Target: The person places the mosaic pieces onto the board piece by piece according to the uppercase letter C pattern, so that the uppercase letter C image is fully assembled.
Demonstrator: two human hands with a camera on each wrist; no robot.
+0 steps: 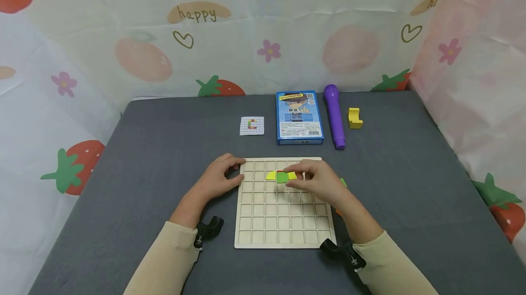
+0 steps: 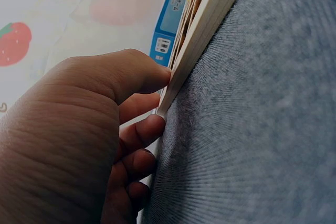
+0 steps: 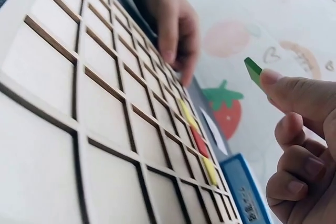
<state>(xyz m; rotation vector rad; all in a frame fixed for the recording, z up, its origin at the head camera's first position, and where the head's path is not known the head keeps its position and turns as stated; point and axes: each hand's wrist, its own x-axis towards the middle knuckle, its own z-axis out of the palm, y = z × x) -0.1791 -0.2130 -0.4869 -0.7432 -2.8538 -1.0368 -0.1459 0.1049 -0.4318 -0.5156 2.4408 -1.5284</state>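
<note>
The right hand (image 1: 315, 179) pinches a green tile (image 1: 281, 177) above the wooden grid board (image 1: 265, 237). The left hand (image 1: 217, 178), thumb and index finger apart, touches the board's left edge. Yellow pieces (image 3: 210, 170) and a red piece (image 3: 198, 141) lie in the board's cells. Beyond, on the tabletop (image 1: 164, 149), lies a blue box (image 1: 299, 118).

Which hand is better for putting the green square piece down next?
Probably the right hand: it pinches the green square piece above the pale wooden grid board. The left hand touches the board's left edge.
</note>
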